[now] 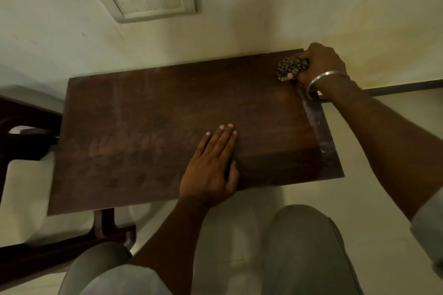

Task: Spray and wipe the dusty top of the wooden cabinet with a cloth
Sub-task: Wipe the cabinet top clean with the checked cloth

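**Wiping the far right corner, bracing with the other hand**

Fingers (pixel 309 55) of my right hand (pixel 321 64) are curling tight around a bunched checked cloth (pixel 288 68), while the fingers (pixel 223 137) of my left hand (pixel 211 165) are lying straight and close together, holding nothing, palm flat on the wood.

Taking it from the biggest thing down: the cabinet top (pixel 148 127) is filling the middle of my view, a dark wooden slab standing against a pale wall (pixel 263 7). I am leaning my left hand on its near edge, right of centre, to steady myself. Pale dusty smudges (pixel 134 146) are showing across the left half, so I am judging that part as not yet wiped. Along the right edge a shiny taped or worn strip (pixel 318 127) is running front to back; I cannot tell what it is. My right hand is pressing the cloth down at the far right corner, next to the wall, with a metal bangle (pixel 323 79) sitting on the wrist. No spray bottle is showing anywhere in view, so I cannot tell whether spraying is finished.

I am judging this as the wiping step, starting at the corner. The next move is calling for firm, even pressure while dragging the cloth leftward along the back edge, then working row by row toward me, and lifting my left hand clear so the patch under it is getting cleaned too.
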The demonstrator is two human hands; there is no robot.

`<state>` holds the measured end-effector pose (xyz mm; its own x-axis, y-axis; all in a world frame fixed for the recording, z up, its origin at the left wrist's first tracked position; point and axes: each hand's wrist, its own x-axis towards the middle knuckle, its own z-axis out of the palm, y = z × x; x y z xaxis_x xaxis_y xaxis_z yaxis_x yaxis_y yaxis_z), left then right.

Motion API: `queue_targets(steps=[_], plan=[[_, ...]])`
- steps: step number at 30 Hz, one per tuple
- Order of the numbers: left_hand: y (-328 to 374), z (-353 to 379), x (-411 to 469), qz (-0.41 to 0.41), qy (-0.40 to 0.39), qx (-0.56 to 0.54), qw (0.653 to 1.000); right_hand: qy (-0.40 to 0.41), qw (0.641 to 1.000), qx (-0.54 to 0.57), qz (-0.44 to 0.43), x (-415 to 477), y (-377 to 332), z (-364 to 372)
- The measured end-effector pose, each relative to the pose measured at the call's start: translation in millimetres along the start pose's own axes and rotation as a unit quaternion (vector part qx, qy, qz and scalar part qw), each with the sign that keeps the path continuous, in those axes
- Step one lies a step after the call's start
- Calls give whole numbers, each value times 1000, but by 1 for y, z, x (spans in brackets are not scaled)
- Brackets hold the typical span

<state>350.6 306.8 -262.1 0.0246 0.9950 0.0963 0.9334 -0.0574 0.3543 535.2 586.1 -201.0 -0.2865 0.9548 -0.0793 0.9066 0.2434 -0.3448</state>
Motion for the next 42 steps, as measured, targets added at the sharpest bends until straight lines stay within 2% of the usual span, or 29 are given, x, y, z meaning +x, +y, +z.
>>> queue_targets(steps=[16,22,27,34,39,42], plan=[[1,0,-1,16,11,21,1000,20,1000,13,3,-42,-2,3],[0,2,-2,17,13,25,999,-16,1000,-14,-3,-70,11,4],[-1,2,-1,22,11,24,999,15,1000,-5,10,-71,1,5],[-3,5,-1,25,11,22,999,-51,999,0,-4,-98,14,-5],[-3,5,-1,26,14,15,999,4,1000,5,-2,-108,8,4],[-3,5,-1,27,17,12,999,-23,1000,2,6,-123,17,4]])
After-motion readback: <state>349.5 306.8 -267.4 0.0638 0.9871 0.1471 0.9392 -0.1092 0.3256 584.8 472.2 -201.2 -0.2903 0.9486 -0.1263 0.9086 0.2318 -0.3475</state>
